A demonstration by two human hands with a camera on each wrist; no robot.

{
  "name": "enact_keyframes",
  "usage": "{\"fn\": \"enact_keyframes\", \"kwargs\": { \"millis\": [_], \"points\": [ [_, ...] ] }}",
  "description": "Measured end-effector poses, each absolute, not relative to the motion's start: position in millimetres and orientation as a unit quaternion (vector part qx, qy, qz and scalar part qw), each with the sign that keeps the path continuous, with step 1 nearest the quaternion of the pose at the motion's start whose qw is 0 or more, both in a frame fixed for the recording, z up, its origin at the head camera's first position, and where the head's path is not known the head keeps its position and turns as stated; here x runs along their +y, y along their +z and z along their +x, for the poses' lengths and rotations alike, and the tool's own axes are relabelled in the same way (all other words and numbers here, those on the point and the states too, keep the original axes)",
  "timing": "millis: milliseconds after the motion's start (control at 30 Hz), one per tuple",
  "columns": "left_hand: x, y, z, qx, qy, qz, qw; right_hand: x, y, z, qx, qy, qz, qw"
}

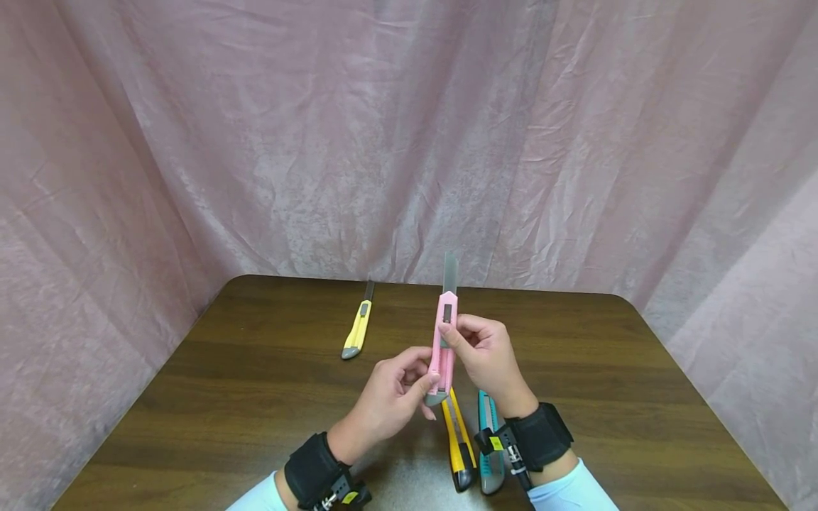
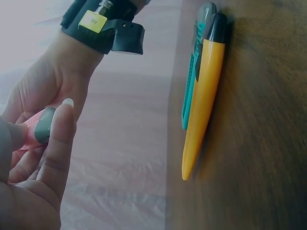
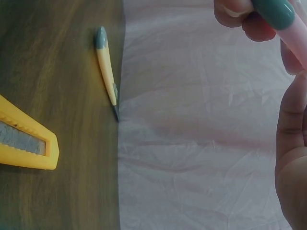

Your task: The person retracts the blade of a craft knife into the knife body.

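Both hands hold a pink utility knife (image 1: 446, 309) above the table, its blade (image 1: 450, 272) extended and pointing up and away. Near the knife's grey end, my left hand (image 1: 395, 392) pinches it between thumb and fingers. Higher up, my right hand (image 1: 488, 351) grips the body, with the thumb at the slider. In the left wrist view the knife's grey end cap (image 2: 44, 125) shows between the fingers. The right wrist view catches the pink body (image 3: 295, 40) at its top right corner; the blade is out of that view.
A pale yellow utility knife (image 1: 358, 328) lies at the back left with its blade out. Nearer, below the hands, an orange-yellow utility knife (image 1: 457, 440) and a teal one (image 1: 491, 454) lie side by side on the wooden table (image 1: 255, 397). A pink curtain (image 1: 358, 142) hangs behind.
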State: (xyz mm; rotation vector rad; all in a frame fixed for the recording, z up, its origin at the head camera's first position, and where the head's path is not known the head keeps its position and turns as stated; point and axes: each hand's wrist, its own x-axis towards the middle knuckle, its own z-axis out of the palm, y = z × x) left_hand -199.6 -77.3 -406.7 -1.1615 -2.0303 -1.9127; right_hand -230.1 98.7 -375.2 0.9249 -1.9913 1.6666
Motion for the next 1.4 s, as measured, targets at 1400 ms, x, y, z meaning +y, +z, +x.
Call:
{"fn": "enact_keyframes", "kwargs": {
  "millis": [1400],
  "points": [
    [-80.2, -403.3, -198.2, -0.675, -0.632, -0.376, 0.055, 95.7, -379.1, -230.7, -0.7, 0.603, 0.326, 0.202]
  ]
}}
